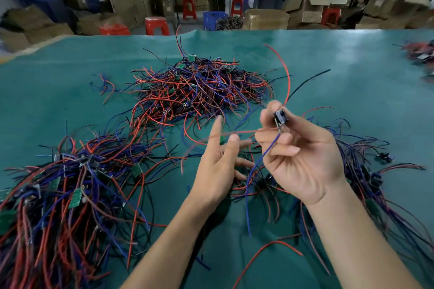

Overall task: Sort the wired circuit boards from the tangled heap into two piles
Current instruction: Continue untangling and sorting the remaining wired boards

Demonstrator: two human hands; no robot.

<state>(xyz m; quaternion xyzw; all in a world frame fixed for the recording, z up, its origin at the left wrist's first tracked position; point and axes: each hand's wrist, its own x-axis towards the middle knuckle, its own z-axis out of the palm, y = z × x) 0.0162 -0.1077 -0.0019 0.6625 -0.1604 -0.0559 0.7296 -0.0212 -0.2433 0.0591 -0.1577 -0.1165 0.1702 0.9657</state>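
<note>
Above a green table [352, 58], the right hand [303, 159] pinches a wired board [280, 118] while the spread left hand [218, 166] touches its red wire [242, 133], which wants gentle untangling before piling.

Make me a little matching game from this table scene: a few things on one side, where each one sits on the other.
Things:
1. tangled heap
2. held circuit board
3. left hand
4. near-left pile

Places or states:
A. pinched in the right hand
B. middle of the green table, farther back
C. open, fingers spread
D. close by, at the left edge

Pairs: 1-B, 2-A, 3-C, 4-D
</note>
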